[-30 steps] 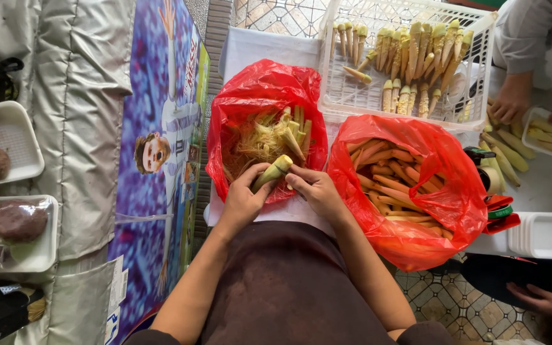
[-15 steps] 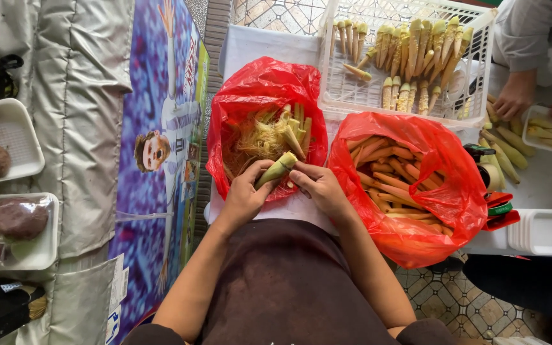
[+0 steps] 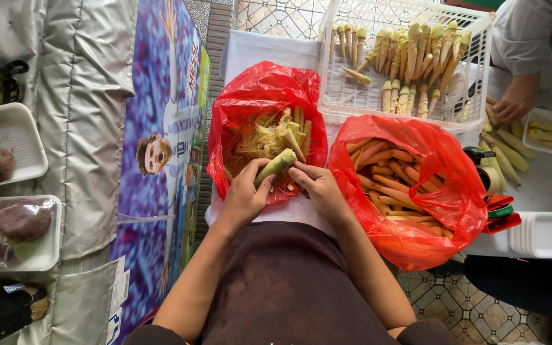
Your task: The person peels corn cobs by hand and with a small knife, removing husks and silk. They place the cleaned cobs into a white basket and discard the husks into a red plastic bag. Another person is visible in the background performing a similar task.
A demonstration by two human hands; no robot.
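**Corn ear held slantwise between both hands**

The baby corn ear (image 3: 275, 167) lies over the left red bag (image 3: 260, 96) of husks, its long axis running from lower left up to the right. The left hand (image 3: 245, 195) wraps the lower end, fingers closed on it; the right hand (image 3: 319, 188) pinches husk at the upper tip — equally near.

Soft, even daylight filled the scene, bright without harsh shadows. Mild sheen lay on the red plastic bag (image 3: 410, 191) and on the grey foil-like sheet well left of it. Focus was sharp around the bag; straight lines bowed towards the frame's corners from wide-angle distortion. Only faint shading sat below the bag.
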